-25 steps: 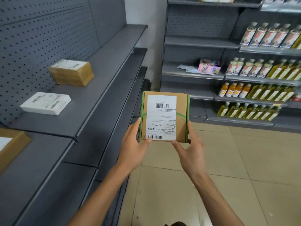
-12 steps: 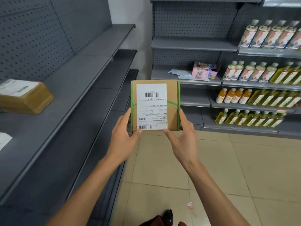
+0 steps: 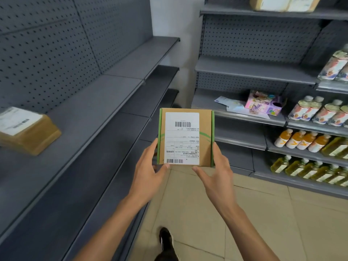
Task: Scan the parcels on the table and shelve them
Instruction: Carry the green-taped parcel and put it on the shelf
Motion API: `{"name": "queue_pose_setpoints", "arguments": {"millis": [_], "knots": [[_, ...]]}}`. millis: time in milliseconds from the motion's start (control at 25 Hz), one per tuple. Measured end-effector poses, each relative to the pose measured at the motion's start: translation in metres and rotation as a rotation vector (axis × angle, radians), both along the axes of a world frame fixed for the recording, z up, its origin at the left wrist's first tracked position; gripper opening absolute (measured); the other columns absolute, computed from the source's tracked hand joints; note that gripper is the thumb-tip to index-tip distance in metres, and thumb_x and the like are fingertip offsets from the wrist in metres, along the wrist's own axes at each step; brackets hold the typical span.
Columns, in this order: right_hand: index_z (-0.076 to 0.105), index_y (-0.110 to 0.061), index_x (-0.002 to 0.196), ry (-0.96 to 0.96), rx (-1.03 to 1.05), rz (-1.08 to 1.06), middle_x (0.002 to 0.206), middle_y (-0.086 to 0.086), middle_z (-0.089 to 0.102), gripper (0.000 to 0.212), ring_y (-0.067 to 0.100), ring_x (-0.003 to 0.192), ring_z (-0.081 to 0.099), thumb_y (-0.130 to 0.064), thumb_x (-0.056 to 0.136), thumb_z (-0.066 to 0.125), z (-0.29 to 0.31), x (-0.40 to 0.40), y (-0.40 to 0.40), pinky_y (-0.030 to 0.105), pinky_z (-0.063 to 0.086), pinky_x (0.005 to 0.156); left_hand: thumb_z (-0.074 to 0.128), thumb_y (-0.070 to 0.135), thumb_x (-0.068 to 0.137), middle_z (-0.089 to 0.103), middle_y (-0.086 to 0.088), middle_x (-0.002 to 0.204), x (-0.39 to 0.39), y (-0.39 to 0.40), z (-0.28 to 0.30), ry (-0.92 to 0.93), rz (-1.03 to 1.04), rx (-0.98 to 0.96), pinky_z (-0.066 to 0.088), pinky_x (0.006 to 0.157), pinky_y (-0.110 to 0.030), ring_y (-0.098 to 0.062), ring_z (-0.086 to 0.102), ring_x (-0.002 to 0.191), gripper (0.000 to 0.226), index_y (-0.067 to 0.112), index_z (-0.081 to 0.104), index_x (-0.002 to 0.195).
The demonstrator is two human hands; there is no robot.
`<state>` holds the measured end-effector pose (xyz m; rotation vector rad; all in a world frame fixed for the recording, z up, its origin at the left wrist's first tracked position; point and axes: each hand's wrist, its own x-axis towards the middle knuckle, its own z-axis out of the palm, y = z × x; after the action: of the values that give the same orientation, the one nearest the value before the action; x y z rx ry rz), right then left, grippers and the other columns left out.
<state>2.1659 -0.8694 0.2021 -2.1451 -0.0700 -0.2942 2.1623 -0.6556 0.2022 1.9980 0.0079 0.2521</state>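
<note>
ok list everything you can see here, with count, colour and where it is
held parcel: 1, brown with green edges, white label, centre
shelved parcel: 1, tan, left grey shelf
top parcel: 1, tan, top right shelf
pink box: 1, pink and purple, middle right shelf
papers: a few, white, beside pink box
bottles: many, orange, yellow, pale, right shelves
shoe: 1, black, on floor
left hand: holds parcel's left edge
right hand: holds parcel's right edge

Left shelf's parcel (image 3: 24, 129) blurred, cut off.
</note>
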Motion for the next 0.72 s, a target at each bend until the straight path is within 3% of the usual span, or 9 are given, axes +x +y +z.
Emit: {"name": "queue_pose_setpoints", "arguments": {"millis": [120,280,400,520,600,720], "knots": [[0.022,-0.031,0.159,0.006,-0.034,0.036,0.149,-0.010,0.046,0.094,0.003,0.136,0.035,-0.034,0.086,0.080,-0.003,0.050,0.009,0.028,0.036,0.109,0.073,0.012,0.092,0.051,0.023,0.138,0.037,0.008,-0.004,-0.004,0.048,-0.023,0.058,0.093,-0.029,-0.005,0.056,0.124,0.083,0.047,0.032,0.155],[0.022,-0.032,0.160,0.029,-0.027,0.101,0.143,-0.018,0.042,0.095,0.000,0.133,0.035,-0.033,0.085,0.080,-0.002,0.119,0.033,0.028,0.036,0.113,0.075,0.013,0.090,0.050,0.038,0.130,0.087,0.033,-0.002,-0.088,0.096,-0.016,0.057,0.089,-0.020,-0.004,0.059,0.122,0.085,0.069,0.034,0.139],[0.022,-0.032,0.159,0.023,-0.045,0.190,0.134,-0.023,0.041,0.093,-0.005,0.125,0.036,-0.034,0.085,0.078,0.010,0.177,0.061,0.002,0.026,0.102,0.075,0.013,0.090,0.046,0.042,0.133,0.128,0.062,0.002,-0.075,0.170,-0.001,0.056,0.099,-0.032,-0.007,0.057,0.126,0.087,0.072,0.031,0.137],[0.021,-0.040,0.156,-0.035,-0.036,0.283,0.119,-0.048,0.036,0.093,-0.019,0.116,0.038,-0.036,0.084,0.080,0.022,0.226,0.090,-0.007,0.025,0.089,0.076,0.017,0.090,0.042,0.043,0.137,0.155,0.098,0.010,-0.091,0.205,0.016,0.053,0.099,-0.023,-0.005,0.053,0.130,0.089,0.073,0.028,0.140],[0.024,-0.037,0.157,0.003,-0.014,0.325,0.118,-0.044,0.039,0.094,-0.021,0.112,0.039,-0.035,0.082,0.081,0.026,0.250,0.111,-0.006,0.027,0.089,0.077,0.018,0.089,0.044,0.036,0.142,0.168,0.121,0.014,-0.078,0.239,0.048,0.052,0.099,-0.023,-0.001,0.049,0.132,0.086,0.058,0.031,0.150],[0.027,-0.031,0.158,0.018,-0.018,0.416,0.128,-0.023,0.046,0.094,-0.002,0.120,0.043,-0.037,0.081,0.082,0.029,0.285,0.153,0.017,0.035,0.103,0.078,0.013,0.088,0.048,0.027,0.139,0.183,0.151,0.020,-0.092,0.366,0.067,0.053,0.096,-0.019,0.003,0.051,0.126,0.086,0.050,0.034,0.152]]}}
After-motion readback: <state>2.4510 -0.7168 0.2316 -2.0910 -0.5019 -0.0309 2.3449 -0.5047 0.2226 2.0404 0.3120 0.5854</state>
